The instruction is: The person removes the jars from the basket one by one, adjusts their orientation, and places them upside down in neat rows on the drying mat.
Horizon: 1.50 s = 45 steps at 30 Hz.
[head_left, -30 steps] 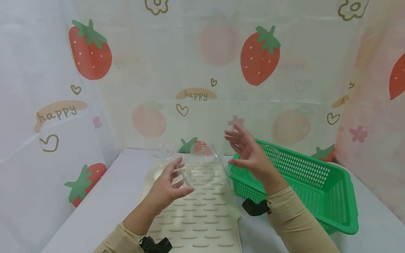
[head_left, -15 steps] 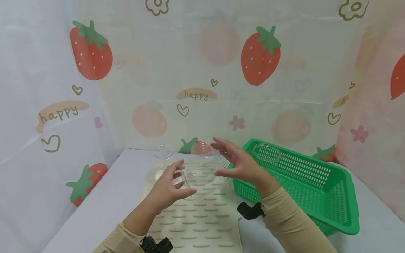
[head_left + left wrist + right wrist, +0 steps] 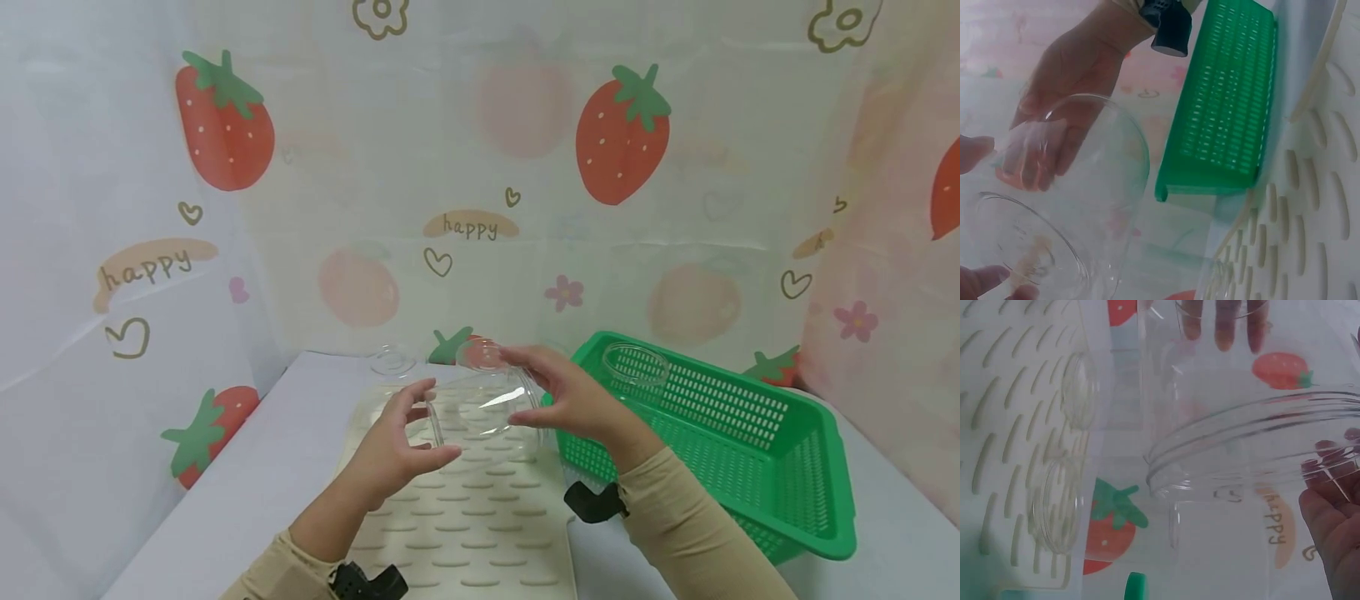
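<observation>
Left hand [image 3: 393, 442] and right hand [image 3: 576, 398] are gripping an unplaced clear jar [image 3: 480, 412] above the mat [image 3: 461, 533] (two more jars [image 3: 393, 361] already standing there).

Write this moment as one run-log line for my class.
clear container: held sideways over cream mat | left fingers: gripping one end | right fingers: gripping other end | green basket: right of mat

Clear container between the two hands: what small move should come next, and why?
I would probably turn the clear container to vertical above the beige mat. The left hand and right hand hold it sideways, one at each end, whereas another container stands vertically on the mat.
</observation>
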### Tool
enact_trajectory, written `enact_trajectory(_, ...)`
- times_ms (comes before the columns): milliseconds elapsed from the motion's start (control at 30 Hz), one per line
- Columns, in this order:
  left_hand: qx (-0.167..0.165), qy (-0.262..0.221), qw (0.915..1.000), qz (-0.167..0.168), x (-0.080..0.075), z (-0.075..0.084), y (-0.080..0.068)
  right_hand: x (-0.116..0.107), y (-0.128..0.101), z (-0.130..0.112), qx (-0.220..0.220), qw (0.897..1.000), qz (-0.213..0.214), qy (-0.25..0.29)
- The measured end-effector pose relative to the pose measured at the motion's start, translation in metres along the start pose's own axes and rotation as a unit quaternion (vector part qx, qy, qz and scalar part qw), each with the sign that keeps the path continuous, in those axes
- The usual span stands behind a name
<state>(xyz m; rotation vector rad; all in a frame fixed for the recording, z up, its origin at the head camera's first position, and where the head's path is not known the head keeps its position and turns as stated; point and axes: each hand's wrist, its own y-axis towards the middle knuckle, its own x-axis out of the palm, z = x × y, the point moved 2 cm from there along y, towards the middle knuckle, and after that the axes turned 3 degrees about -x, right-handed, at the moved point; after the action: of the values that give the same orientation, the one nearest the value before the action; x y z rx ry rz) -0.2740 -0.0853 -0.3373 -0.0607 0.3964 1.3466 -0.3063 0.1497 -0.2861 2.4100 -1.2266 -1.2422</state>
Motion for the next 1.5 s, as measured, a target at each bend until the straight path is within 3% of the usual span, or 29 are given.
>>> enact_trajectory(133, 0.001, 0.002, 1.0, -0.003, 0.001, -0.001, 0.0, 0.0, -0.002, 0.001, 0.033, 0.998, -0.023, -0.052)
enact_trajectory(333, 0.004, 0.021, 0.9997, -0.008, 0.003, -0.002, 0.001, 0.003, -0.003, 0.001, 0.084, 0.986, -0.074, -0.123)
enact_trajectory(600, 0.014, 0.049, 0.9987, -0.008, 0.006, 0.0, -0.002, 0.007, -0.002, -0.001, 0.118, 0.977, -0.117, -0.132)
enact_trajectory(733, 0.031, 0.079, 0.9963, -0.008, 0.01, 0.0, -0.002, 0.012, -0.001, 0.001, 0.114, 0.972, -0.141, -0.149)
enact_trajectory(1033, 0.079, 0.16, 0.9839, -0.001, 0.016, 0.002, -0.002, 0.027, -0.006, 0.012, 0.118, 0.961, -0.188, -0.167)
enact_trajectory(1167, 0.101, 0.175, 0.9794, -0.008, 0.017, 0.004, -0.002, 0.03, -0.008, 0.014, 0.118, 0.96, -0.186, -0.173)
enact_trajectory(1500, 0.124, 0.166, 0.9782, -0.017, 0.016, 0.006, -0.001, 0.028, -0.012, 0.017, 0.101, 0.969, -0.143, -0.173)
